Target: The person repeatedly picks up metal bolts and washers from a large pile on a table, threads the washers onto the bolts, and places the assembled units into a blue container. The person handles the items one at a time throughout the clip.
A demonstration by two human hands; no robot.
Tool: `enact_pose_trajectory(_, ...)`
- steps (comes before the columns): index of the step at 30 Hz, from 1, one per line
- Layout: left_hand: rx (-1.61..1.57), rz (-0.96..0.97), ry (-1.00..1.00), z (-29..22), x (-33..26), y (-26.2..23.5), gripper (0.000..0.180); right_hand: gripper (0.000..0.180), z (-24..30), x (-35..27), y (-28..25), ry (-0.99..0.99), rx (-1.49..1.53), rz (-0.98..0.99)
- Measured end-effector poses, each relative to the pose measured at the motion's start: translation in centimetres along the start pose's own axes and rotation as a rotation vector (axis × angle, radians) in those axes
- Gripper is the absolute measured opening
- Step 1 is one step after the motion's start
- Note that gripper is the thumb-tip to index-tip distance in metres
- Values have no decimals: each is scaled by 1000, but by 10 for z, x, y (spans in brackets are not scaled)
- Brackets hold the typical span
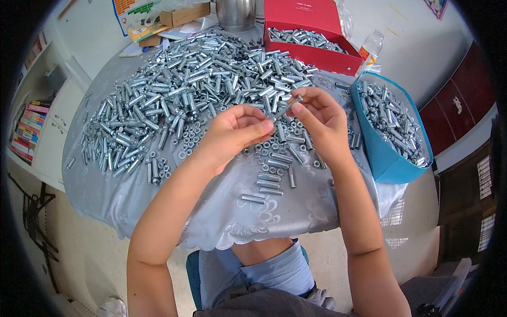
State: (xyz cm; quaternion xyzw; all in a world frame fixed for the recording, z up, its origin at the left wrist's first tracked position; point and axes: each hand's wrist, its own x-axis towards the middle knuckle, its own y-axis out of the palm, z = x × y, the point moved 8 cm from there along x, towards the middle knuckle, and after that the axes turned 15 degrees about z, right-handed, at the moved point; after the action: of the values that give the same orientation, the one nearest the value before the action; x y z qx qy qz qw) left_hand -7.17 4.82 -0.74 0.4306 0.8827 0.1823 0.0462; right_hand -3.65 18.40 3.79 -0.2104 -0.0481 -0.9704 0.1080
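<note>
A slim silver bolt (288, 109) slants between my two hands above the table. Thumb and fingers of my right hand (323, 119) pinch it near its upper, headed end. My left hand (237, 129) is closed at the bolt's lower end; a small part there is mostly covered by the fingertips, and I cannot tell its kind. Beneath the hands lie loose nuts (262, 150) and several metal sleeves (269, 184). Beyond them spreads a large heap of silver sleeves and bolts (211, 74).
To the right stands a blue fabric bin (388, 164) full of bolt assemblies. A red box (317, 59) holding more metal parts sits at the back, beside a clear bottle (372, 47) and a metal pot (236, 15). A grey patterned cloth (211, 224) covers the round table.
</note>
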Motion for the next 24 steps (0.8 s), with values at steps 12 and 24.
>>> enact_pose_trajectory(12,203,-51,25,-5,-3,-1,28,21,8,0,25,-94,-684,233)
enact_pose_trajectory(24,220,-143,209,-24,-5,-7,28,44,-7,-2,31,88,-406,241)
